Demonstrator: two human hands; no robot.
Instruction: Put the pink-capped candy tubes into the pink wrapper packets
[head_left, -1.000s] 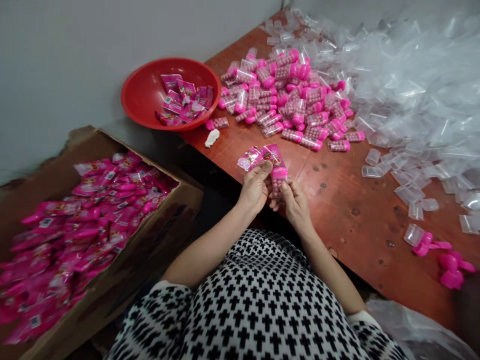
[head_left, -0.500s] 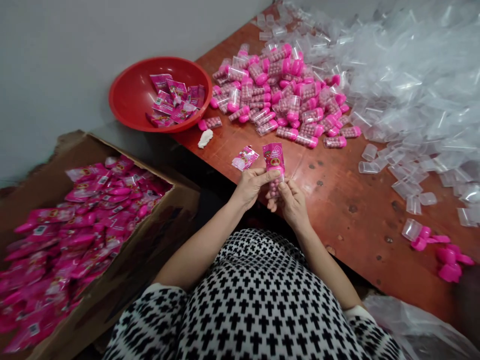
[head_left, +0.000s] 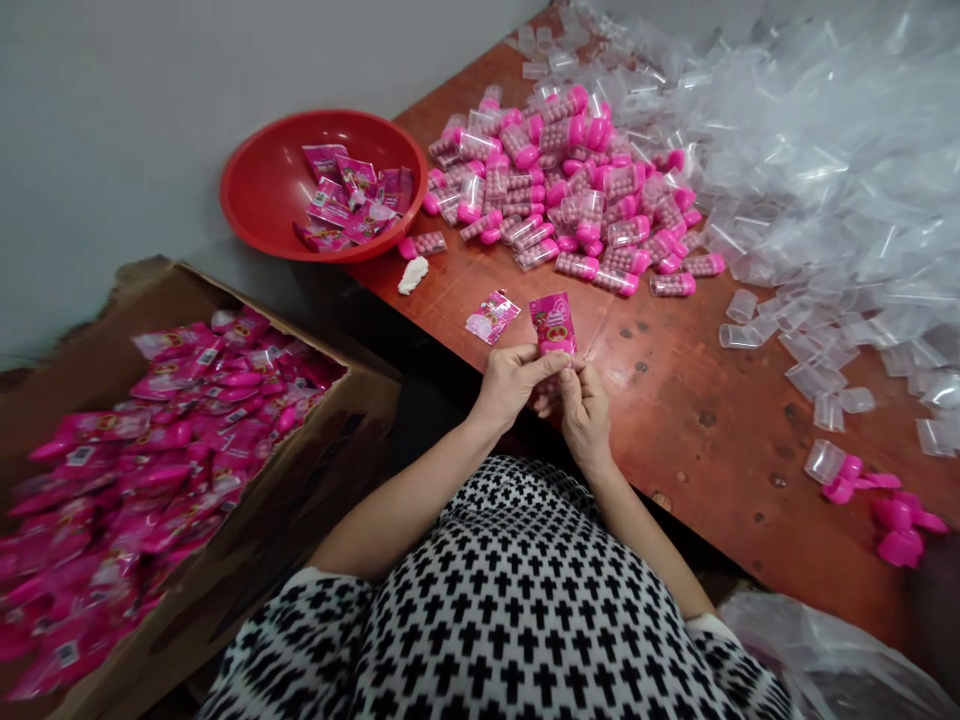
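Over the table's near edge, my left hand [head_left: 510,388] is closed, its thumb and fingers pinching the lower part of a printed pink packet [head_left: 553,320]. The packet stands upright between my hands, its printed top showing. My right hand [head_left: 586,412] is closed right beside it, gripping a tube of small pink candy balls at the packet's lower end. Fingers hide most of that tube, so I cannot tell how far it sits inside the packet. Just beyond my left hand, another pink packet [head_left: 493,317] lies flat on the table.
A red bowl [head_left: 255,190] with several pink packets stands at the table's left corner. Candy-filled tubes [head_left: 577,190] lie heaped behind my hands, clear empty tubes [head_left: 825,200] to the right. A cardboard box [head_left: 352,430] of filled packets is at left. Pink plastic parts [head_left: 896,525] lie at right.
My hands have drawn closer together at the packet's lower end. The candy balls, plainly visible before, are now mostly covered by fingers. The packet's top leans slightly differently.
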